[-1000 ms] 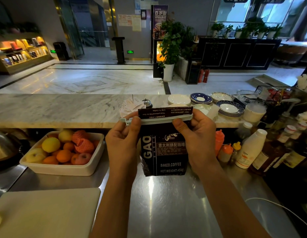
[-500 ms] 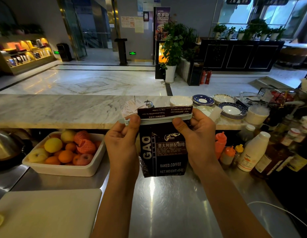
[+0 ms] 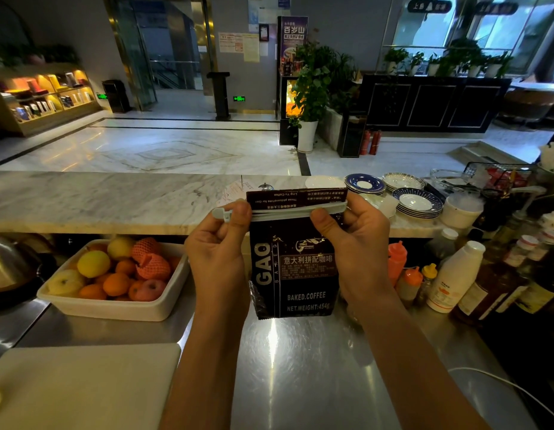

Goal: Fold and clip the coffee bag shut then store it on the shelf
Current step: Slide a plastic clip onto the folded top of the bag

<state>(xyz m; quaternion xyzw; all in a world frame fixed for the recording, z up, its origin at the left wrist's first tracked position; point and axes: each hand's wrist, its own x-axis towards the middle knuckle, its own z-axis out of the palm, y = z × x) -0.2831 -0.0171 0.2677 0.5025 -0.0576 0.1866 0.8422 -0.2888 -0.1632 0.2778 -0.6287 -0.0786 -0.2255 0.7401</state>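
Observation:
A dark brown coffee bag point(image 3: 296, 271) stands upright on the steel counter point(image 3: 300, 361) in front of me, its top folded over. A long pale grey clip point(image 3: 285, 211) runs across the fold. My left hand point(image 3: 218, 252) pinches the clip's left end between thumb and forefinger. My right hand point(image 3: 356, 243) grips the clip's right end and the bag's upper right corner, thumb on the front. The bag's back side is hidden.
A white tub of fruit point(image 3: 114, 274) sits to the left, a white cutting board point(image 3: 80, 386) at the near left. Sauce bottles and a white bottle point(image 3: 455, 274) crowd the right. Stacked saucers point(image 3: 418, 203) rest on the marble bar point(image 3: 99, 200) behind. A white cable point(image 3: 502, 383) lies near right.
Both hands and the bag stay nearly where they were; my left thumb has pressed down closer on the clip's left end. The camera has tilted slightly.

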